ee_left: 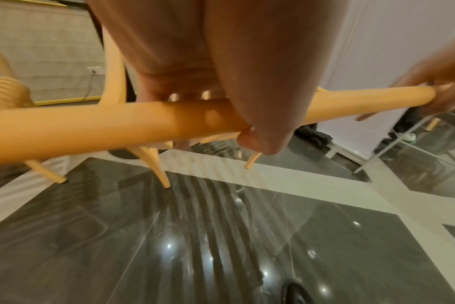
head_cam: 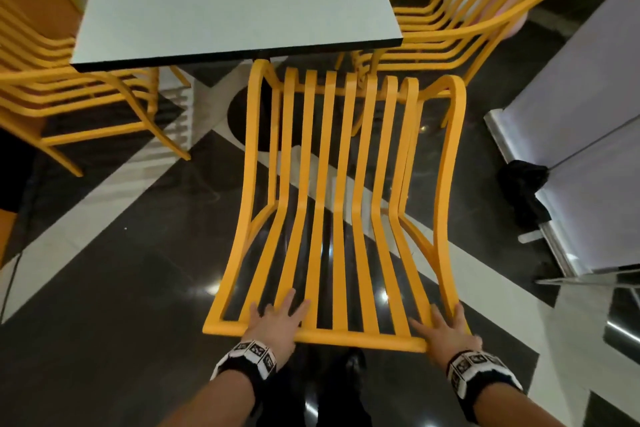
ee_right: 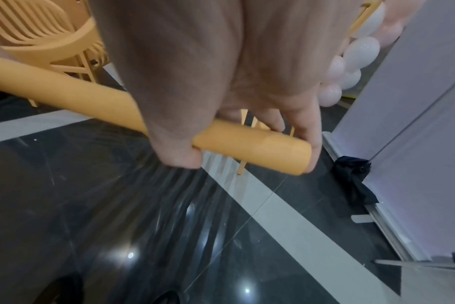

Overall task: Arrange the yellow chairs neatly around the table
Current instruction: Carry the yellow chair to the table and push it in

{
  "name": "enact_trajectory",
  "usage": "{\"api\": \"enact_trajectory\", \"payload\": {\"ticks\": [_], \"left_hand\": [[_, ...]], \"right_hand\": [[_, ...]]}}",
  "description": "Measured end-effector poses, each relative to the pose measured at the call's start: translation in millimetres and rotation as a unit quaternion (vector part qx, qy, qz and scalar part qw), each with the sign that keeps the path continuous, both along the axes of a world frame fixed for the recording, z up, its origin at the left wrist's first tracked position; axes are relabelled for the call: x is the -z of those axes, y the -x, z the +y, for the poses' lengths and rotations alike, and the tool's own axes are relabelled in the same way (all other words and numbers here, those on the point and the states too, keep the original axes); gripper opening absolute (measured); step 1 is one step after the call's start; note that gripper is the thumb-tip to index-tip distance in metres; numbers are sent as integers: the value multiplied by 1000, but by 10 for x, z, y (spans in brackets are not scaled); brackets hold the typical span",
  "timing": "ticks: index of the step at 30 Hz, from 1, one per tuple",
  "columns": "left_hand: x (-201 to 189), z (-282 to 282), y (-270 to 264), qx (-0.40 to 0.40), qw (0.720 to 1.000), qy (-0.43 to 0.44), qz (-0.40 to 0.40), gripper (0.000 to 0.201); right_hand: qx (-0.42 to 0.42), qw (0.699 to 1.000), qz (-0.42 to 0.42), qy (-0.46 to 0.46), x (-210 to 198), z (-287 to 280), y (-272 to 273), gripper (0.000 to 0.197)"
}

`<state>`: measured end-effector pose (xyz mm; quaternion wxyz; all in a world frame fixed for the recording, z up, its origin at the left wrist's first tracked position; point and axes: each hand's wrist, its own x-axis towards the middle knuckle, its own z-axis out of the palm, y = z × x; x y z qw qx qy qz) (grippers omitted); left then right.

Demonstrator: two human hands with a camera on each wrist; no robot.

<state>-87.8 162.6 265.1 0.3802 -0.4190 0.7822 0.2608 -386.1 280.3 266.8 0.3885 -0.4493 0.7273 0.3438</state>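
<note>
A yellow slatted chair (head_cam: 343, 191) stands in front of me, its back nearest me and the front of its seat at the near edge of the pale square table (head_cam: 242, 10). My left hand (head_cam: 277, 317) lies over the left part of the chair's top rail (ee_left: 91, 127), thumb hooked under it. At the rail's right end (ee_right: 260, 150), my right hand (head_cam: 446, 326) grips with its thumb under the rail too. A second yellow chair (head_cam: 52, 73) sits at the table's left side and a third (head_cam: 474, 10) at its right.
White panels on metal feet (head_cam: 588, 121) stand close on the right, with a black bundle (head_cam: 523, 184) at their base. Pale balloons (ee_right: 358, 55) hang beyond them. The round table base (head_cam: 242, 121) is under the table. The floor is glossy black with white bands.
</note>
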Motion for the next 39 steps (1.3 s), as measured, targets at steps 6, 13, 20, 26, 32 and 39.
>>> {"api": "enact_trajectory", "payload": {"ticks": [6, 13, 20, 26, 32, 39], "left_hand": [[-11, -177, -402, -9, 999, 39, -37, 114], [-221, 4, -268, -21, 997, 40, -62, 122], [-531, -123, -470, -87, 992, 62, -73, 112], [-747, -96, -651, -107, 989, 82, -55, 101], [-849, -115, -919, -137, 987, 76, -44, 98], [-1090, -677, -1000, -164, 982, 82, -50, 94]], "right_hand": [[-45, 999, 16, 15, 61, 50, -65, 67], [-78, 996, 23, 30, -227, -26, 85, 67], [-105, 993, 11, 46, -443, -310, -75, 66], [-125, 991, 3, 54, -702, -474, -197, 65], [-137, 990, -13, 42, -836, -598, -463, 62], [-120, 990, -20, 65, -1111, -1235, -520, 56]]}}
